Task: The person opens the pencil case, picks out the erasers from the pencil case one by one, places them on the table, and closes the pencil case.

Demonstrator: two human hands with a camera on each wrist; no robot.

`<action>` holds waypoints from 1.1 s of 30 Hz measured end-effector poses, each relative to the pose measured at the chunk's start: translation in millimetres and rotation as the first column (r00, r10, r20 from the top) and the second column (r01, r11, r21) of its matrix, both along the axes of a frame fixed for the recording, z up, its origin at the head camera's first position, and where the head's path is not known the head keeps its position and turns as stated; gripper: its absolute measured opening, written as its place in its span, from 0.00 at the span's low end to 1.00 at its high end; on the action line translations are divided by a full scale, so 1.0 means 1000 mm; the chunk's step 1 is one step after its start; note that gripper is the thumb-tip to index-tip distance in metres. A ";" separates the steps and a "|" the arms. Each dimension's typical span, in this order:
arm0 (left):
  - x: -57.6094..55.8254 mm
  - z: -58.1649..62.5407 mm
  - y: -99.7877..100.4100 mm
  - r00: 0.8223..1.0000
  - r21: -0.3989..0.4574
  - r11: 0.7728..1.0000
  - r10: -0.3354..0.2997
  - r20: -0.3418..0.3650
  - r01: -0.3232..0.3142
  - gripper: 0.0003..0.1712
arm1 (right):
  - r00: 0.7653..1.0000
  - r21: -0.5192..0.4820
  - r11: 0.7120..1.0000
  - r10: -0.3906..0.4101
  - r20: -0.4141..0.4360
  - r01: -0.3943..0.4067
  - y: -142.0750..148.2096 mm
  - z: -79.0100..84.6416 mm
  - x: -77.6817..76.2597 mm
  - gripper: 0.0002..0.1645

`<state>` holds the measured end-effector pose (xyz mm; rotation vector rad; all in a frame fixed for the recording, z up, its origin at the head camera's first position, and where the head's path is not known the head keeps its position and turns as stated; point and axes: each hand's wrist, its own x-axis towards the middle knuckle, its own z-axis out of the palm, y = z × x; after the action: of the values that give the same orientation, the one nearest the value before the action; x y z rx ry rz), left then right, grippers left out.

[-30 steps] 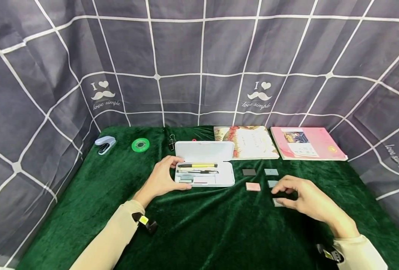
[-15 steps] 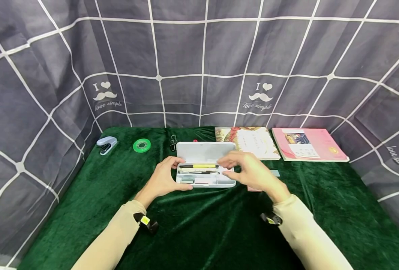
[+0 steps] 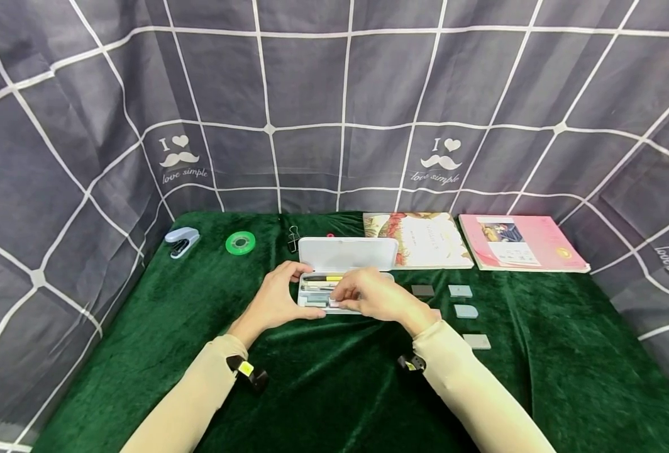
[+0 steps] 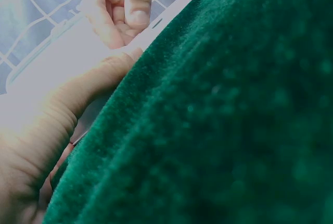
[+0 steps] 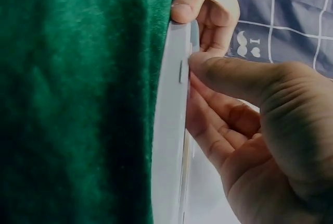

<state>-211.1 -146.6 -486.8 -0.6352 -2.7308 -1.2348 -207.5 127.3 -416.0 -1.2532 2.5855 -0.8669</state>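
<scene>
Your left grip (image 3: 274,297) clasps the likely light, stiff pencil case (image 3: 348,254) by its left end; your right grip (image 3: 375,296) holds something unclear.

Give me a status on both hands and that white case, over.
Left hand gripping left end of white rectangular plastic case. Right hand at its front compartments, grip unclear. White rectangular lid open behind, not blocking.

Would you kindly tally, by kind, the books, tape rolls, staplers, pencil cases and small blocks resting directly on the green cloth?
Books: 2
Tape roll: 1
Stapler: 1
Pencil case: 1
Small blocks: 5, one mostly hidden
Total: 10
</scene>
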 end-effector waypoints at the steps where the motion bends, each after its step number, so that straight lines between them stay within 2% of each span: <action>1: 0.000 0.000 0.000 1.000 0.000 1.000 -0.001 -0.002 0.001 0.51 | 1.000 0.013 1.000 0.003 -0.006 -0.003 -0.001 0.000 0.000 0.06; 4: 0.000 0.001 0.000 1.000 -0.002 1.000 -0.001 -0.007 0.001 0.51 | 1.000 0.042 0.999 0.008 -0.029 -0.007 -0.003 0.000 -0.001 0.07; 8: -0.001 0.002 0.001 1.000 -0.005 1.000 -0.001 -0.011 0.001 0.51 | 1.000 0.044 0.999 -0.012 -0.014 0.012 -0.002 0.000 -0.002 0.08; 12: -0.001 0.001 0.001 1.000 -0.003 1.000 -0.001 -0.003 0.001 0.51 | 0.999 -0.007 0.999 -0.047 0.007 0.047 0.007 0.006 0.001 0.09; 18: 0.001 0.001 0.000 1.000 -0.008 1.000 -0.001 -0.009 0.000 0.52 | 0.994 -0.120 0.989 -0.090 -0.063 0.082 0.042 0.027 0.010 0.12; 22: 0.002 0.001 0.000 1.000 -0.009 1.000 0.003 -0.008 -0.003 0.52 | 0.984 -0.165 0.977 -0.150 -0.100 0.132 0.071 0.042 0.020 0.12; 26: 0.002 0.001 0.000 1.000 -0.016 1.000 0.002 -0.005 -0.002 0.52 | 0.963 -0.188 0.965 -0.213 -0.164 0.181 0.104 0.054 0.035 0.16; 33: 0.002 0.003 0.000 1.000 -0.013 1.000 -0.004 -0.009 0.004 0.52 | 0.923 -0.198 0.950 -0.288 -0.256 0.242 0.157 0.058 0.068 0.27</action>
<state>-208.7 -146.6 -484.2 -0.6464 -2.7335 -1.2134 -139.2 284.0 -358.0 -1.1545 3.0223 -1.0325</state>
